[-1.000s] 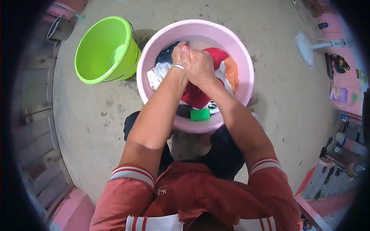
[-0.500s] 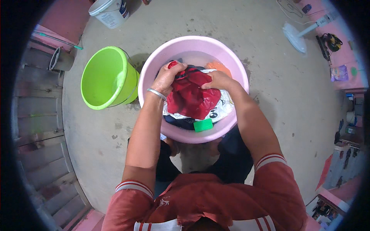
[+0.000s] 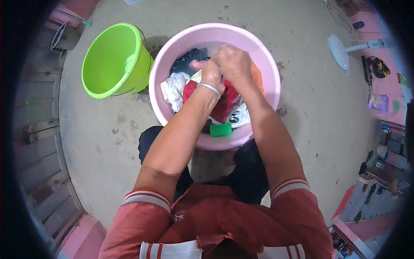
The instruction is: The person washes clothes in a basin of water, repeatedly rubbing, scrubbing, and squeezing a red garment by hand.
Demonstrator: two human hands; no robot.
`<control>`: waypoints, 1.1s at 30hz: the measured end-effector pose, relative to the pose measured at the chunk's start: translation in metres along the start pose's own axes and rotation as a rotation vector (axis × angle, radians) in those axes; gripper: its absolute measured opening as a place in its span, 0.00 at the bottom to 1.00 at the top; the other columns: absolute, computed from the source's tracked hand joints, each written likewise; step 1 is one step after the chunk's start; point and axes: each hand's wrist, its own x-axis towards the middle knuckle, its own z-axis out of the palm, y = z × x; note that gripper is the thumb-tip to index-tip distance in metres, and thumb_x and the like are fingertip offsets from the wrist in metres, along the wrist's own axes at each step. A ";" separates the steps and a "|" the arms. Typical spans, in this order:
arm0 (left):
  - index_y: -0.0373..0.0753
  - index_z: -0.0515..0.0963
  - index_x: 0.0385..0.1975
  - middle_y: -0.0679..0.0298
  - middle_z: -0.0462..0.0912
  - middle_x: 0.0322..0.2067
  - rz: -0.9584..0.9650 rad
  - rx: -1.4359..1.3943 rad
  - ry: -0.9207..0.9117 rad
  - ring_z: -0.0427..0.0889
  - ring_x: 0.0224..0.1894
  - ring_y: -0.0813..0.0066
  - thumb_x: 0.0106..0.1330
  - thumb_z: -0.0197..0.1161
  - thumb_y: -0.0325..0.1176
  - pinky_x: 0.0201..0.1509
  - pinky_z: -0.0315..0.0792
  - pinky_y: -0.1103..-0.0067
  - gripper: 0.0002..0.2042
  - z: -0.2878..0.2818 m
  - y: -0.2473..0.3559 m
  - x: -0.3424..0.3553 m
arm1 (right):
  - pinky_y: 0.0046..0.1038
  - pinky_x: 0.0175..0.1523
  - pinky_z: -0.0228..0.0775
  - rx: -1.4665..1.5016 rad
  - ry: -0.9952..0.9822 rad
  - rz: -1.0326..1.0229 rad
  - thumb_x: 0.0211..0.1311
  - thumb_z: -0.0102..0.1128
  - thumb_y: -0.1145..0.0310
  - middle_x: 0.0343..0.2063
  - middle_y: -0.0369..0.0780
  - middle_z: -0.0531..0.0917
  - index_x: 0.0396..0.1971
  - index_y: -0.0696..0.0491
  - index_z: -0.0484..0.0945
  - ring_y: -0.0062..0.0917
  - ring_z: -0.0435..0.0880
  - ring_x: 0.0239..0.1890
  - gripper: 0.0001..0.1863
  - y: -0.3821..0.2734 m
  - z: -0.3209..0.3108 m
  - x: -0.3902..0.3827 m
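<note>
Hands in close!

Left hand (image 3: 212, 75) and right hand (image 3: 235, 64), curled tight, clutch the red garment (image 3: 222, 105) bunched beneath; keeping fists close should steady the fabric. Bodyward, green soap bar (image 3: 221, 129); all around, pink washtub (image 3: 273, 80).

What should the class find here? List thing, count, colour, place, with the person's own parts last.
tub: one, pink, centre
bucket: one, lime green, left of tub
red cloth: at least one, red, tub's middle
white cloth: count unclear, white, in tub
dark cloth: count unclear, dark, tub's far left
orange cloth: one, orange, tub's right
block: one, green, tub's near side
stand: one, white, upper right
packet: one, purple, right edge
container: one, greyish, upper left
small items: several, mixed, right edge
bracelet: one, silver, left wrist
shirt: one, red, bottom
trousers: one pair, dark, below tub
left hand: one, bare, clenched over red cloth
right hand: one, bare, clenched beside left hand
</note>
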 end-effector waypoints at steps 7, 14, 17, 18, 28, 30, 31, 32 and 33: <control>0.38 0.75 0.41 0.60 0.79 0.39 0.247 0.679 -0.116 0.77 0.42 0.68 0.68 0.48 0.41 0.48 0.72 0.71 0.14 -0.059 0.019 0.027 | 0.46 0.33 0.72 0.274 0.102 -0.145 0.61 0.47 0.60 0.21 0.53 0.80 0.20 0.59 0.78 0.48 0.81 0.27 0.20 -0.062 0.001 -0.016; 0.38 0.75 0.40 0.63 0.81 0.37 -0.322 0.833 -0.211 0.81 0.40 0.73 0.62 0.61 0.36 0.47 0.75 0.75 0.11 -0.021 0.055 -0.031 | 0.33 0.43 0.73 0.503 -0.187 0.394 0.66 0.50 0.59 0.27 0.49 0.82 0.32 0.61 0.79 0.32 0.82 0.34 0.18 0.020 -0.016 0.004; 0.36 0.76 0.31 0.62 0.80 0.29 -0.154 0.648 -0.172 0.80 0.30 0.73 0.56 0.61 0.28 0.38 0.77 0.76 0.05 -0.024 0.080 -0.034 | 0.26 0.43 0.71 0.833 -0.611 0.175 0.64 0.56 0.60 0.31 0.40 0.83 0.39 0.58 0.77 0.21 0.79 0.35 0.15 0.027 -0.027 -0.016; 0.37 0.76 0.30 0.62 0.79 0.29 -0.137 0.537 -0.113 0.80 0.30 0.72 0.56 0.60 0.27 0.38 0.77 0.76 0.04 -0.023 0.084 -0.032 | 0.24 0.43 0.70 0.897 -0.753 0.262 0.63 0.58 0.61 0.32 0.37 0.82 0.38 0.57 0.77 0.19 0.78 0.35 0.14 0.037 -0.023 -0.026; 0.36 0.72 0.37 0.55 0.79 0.36 -0.054 0.044 0.038 0.80 0.38 0.61 0.60 0.53 0.32 0.49 0.76 0.67 0.09 -0.039 0.045 0.013 | 0.22 0.40 0.70 1.098 -0.025 0.652 0.59 0.55 0.69 0.29 0.36 0.79 0.37 0.55 0.75 0.20 0.76 0.32 0.08 0.047 0.012 -0.004; 0.36 0.73 0.36 0.56 0.79 0.35 -0.008 -0.018 0.119 0.80 0.37 0.62 0.62 0.52 0.34 0.47 0.76 0.67 0.09 -0.036 0.046 0.010 | 0.23 0.37 0.69 0.758 -0.094 0.353 0.60 0.56 0.67 0.30 0.33 0.77 0.40 0.52 0.74 0.16 0.74 0.31 0.10 -0.001 0.012 -0.004; 0.37 0.73 0.35 0.57 0.79 0.33 0.053 -0.080 0.191 0.80 0.36 0.62 0.63 0.52 0.37 0.46 0.76 0.68 0.10 -0.038 0.049 0.010 | 0.29 0.35 0.71 0.768 -0.152 0.234 0.58 0.58 0.66 0.28 0.39 0.81 0.34 0.53 0.76 0.24 0.78 0.27 0.08 -0.043 0.006 -0.006; 0.38 0.74 0.31 0.59 0.79 0.31 -0.142 -0.245 -0.408 0.79 0.34 0.63 0.67 0.48 0.42 0.43 0.75 0.66 0.13 -0.109 0.082 0.030 | 0.34 0.36 0.72 0.657 -0.112 0.007 0.56 0.58 0.65 0.26 0.44 0.81 0.31 0.55 0.77 0.33 0.80 0.28 0.08 -0.086 0.010 -0.006; 0.40 0.74 0.28 0.61 0.77 0.27 -0.109 -0.290 -0.460 0.77 0.31 0.65 0.68 0.47 0.43 0.40 0.75 0.67 0.14 -0.153 0.108 0.046 | 0.38 0.36 0.74 0.553 -0.059 -0.213 0.55 0.59 0.64 0.24 0.49 0.81 0.28 0.56 0.78 0.41 0.83 0.29 0.10 -0.121 0.015 -0.007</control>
